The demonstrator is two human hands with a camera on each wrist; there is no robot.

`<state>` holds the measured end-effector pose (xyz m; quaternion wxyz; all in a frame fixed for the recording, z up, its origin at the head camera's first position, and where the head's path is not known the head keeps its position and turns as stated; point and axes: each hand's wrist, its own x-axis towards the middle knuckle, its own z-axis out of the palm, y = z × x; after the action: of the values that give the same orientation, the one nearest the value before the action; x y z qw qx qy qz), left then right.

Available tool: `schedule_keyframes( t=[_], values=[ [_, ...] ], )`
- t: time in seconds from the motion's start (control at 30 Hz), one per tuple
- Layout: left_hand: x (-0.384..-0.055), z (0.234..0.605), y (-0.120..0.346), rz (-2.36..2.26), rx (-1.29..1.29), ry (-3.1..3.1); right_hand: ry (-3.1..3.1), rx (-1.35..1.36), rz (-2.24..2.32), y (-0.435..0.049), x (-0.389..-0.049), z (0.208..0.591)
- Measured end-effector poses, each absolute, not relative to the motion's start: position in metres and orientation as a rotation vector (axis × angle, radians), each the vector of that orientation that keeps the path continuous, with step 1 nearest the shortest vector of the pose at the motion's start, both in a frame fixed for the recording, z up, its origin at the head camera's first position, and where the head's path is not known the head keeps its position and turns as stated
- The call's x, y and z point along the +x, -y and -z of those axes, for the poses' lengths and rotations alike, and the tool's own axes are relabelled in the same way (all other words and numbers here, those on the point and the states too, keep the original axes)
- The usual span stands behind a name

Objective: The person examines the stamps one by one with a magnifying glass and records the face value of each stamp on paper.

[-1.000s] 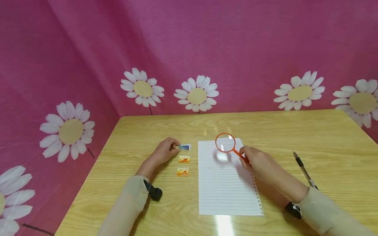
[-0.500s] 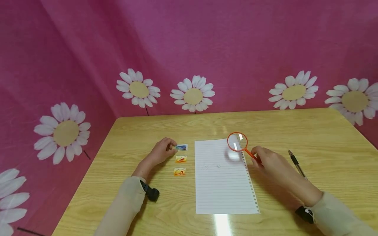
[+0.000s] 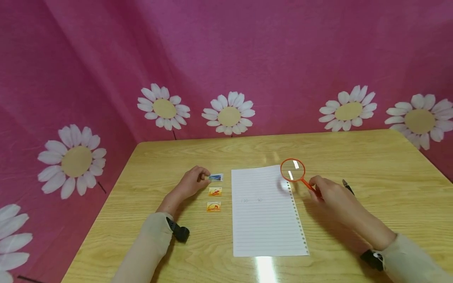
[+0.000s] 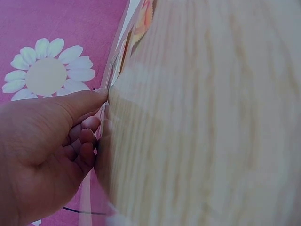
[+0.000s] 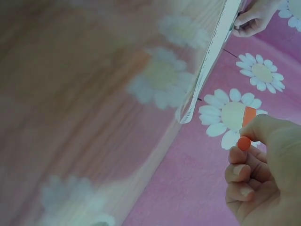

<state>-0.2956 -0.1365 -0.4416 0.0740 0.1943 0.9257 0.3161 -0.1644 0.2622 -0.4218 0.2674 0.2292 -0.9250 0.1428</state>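
My left hand (image 3: 192,182) rests at the blue postage stamp (image 3: 216,177), its thumb and forefinger pinching the left edge. Two orange-yellow stamps lie below in a column, a middle one (image 3: 215,192) and a lower one (image 3: 214,206). In the left wrist view, the left hand's thumb tip (image 4: 101,92) is at the table surface, other fingers curled under. My right hand (image 3: 332,194) grips the handle of an orange-red magnifying glass (image 3: 306,183), its lens over the upper right corner of a lined sheet (image 3: 265,228). From the right wrist, the handle end (image 5: 243,143) shows between thumb and fingers.
The sheet has punched holes down its right side and faint handwritten numbers. Beyond the right hand lies a black pen (image 3: 348,186), partly hidden by that hand. The wooden table (image 3: 177,251) ends at a pink curtain (image 3: 283,59) with white daisies.
My right hand has carried the magnifying glass rightward, from over the sheet to its upper right corner, now covering most of the pen. The left hand stays at the blue stamp. The view shifts slightly.
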Motion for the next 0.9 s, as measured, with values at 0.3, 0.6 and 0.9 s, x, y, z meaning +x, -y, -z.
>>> schedule_keyframes(
  t=[0.3,0.6,0.9],
  values=[
    [-0.297,0.445,0.139,-0.947,0.592,-2.775,2.487,0.624,-0.358,-0.273,-0.161,0.425],
    [-0.297,0.446,0.138,-0.966,0.587,-2.777,2.513,0.544,-0.352,-0.284,-0.154,0.426],
    [-0.297,0.444,0.137,-0.96,0.58,-2.772,2.509,0.552,-0.332,-0.295,-0.15,0.426]
  ],
)
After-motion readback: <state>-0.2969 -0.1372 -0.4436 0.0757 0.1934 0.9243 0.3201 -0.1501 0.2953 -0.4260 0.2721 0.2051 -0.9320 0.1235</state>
